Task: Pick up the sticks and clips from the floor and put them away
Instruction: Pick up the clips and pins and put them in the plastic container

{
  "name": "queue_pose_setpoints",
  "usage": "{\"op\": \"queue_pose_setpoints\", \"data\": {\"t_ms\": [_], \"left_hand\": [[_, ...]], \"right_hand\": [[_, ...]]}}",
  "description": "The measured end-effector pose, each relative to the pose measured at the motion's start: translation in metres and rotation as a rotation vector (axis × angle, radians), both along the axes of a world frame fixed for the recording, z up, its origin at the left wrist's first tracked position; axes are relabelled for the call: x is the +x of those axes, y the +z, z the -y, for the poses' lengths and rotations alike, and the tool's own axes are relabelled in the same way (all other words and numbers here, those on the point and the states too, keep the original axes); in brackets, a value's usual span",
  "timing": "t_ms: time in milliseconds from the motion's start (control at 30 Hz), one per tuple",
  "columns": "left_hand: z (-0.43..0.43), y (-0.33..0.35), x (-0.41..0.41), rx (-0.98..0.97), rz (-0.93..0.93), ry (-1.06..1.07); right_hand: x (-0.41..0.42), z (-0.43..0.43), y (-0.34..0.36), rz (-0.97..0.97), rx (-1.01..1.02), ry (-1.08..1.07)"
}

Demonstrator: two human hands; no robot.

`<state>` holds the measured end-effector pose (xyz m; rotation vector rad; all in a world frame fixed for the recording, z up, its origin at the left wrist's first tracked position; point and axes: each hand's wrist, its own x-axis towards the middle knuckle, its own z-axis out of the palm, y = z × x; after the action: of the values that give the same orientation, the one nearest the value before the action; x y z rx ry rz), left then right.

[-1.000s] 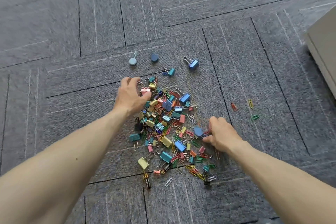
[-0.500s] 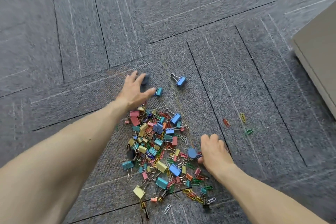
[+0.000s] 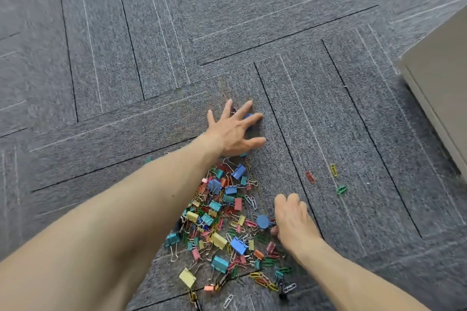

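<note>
Centre frame, left hand (image 3: 235, 131) splayed wide over a blue binder clip (image 3: 249, 116) on grey carpet (image 3: 101, 58), clip pile (image 3: 222, 222) just below, right hand (image 3: 293, 219) curled at the pile's right edge beside a blue disc (image 3: 262, 221), grip can't tell.

clip pile (image 3: 222, 222): on grey carpet (image 3: 101, 58)
left hand (image 3: 233, 131): fingers spread over a blue binder clip (image 3: 249, 116)
right hand (image 3: 293, 219): curled at the pile's right edge, beside a blue disc (image 3: 262, 221)
loose paper clips (image 3: 333, 170): right of the pile
</note>
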<state>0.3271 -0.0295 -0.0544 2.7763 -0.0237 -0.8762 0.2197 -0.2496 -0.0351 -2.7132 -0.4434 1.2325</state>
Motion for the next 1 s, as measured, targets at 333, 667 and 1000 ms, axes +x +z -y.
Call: {"op": "queue_pose_setpoints", "data": {"t_ms": [333,667,1000], "left_hand": [[-0.009,0.010,-0.139,0.094,-0.030,-0.267],[-0.038,0.011,-0.169,0.144,0.336,0.469],[-0.028,0.002,-0.181,-0.071,0.111,0.492]], "right_hand": [[-0.002,0.004,-0.007,-0.008,0.023,0.017],[-0.004,0.011,-0.009,0.019,0.046,0.027],[-0.002,0.013,-0.013,0.028,0.064,0.025]]}}
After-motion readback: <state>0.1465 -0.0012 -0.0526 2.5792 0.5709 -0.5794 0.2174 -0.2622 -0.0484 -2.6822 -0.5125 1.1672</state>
